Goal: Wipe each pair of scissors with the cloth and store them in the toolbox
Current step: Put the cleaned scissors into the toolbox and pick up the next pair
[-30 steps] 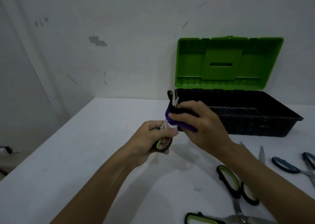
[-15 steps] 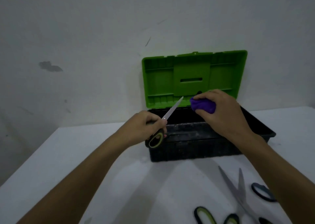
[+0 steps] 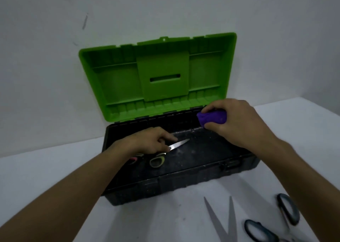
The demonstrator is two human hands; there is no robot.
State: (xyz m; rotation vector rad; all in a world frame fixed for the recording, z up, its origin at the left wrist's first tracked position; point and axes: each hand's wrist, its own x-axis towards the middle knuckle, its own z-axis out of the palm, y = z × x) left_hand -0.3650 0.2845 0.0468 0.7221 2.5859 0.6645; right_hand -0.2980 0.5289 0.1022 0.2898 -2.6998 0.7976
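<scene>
The black toolbox (image 3: 184,184) stands open on the white table with its green lid (image 3: 158,76) upright against the wall. My left hand (image 3: 147,142) reaches down inside the box and holds a pair of scissors with green-and-black handles (image 3: 179,143) near the pivot, the blade pointing right over the box floor. A red-handled item (image 3: 132,160) lies partly hidden under my wrist. My right hand (image 3: 237,120) hovers over the box's back right part and grips the bunched purple cloth (image 3: 211,118).
On the table in front of the box, at the lower right, lie open scissor blades (image 3: 223,221) and a pair of scissors with dark blue-grey handles (image 3: 287,208). The grey wall stands right behind the lid.
My left hand has lowered the scissors from above the box's front edge down into the box. My right hand with the cloth has moved right. The view has tilted down and closer.
</scene>
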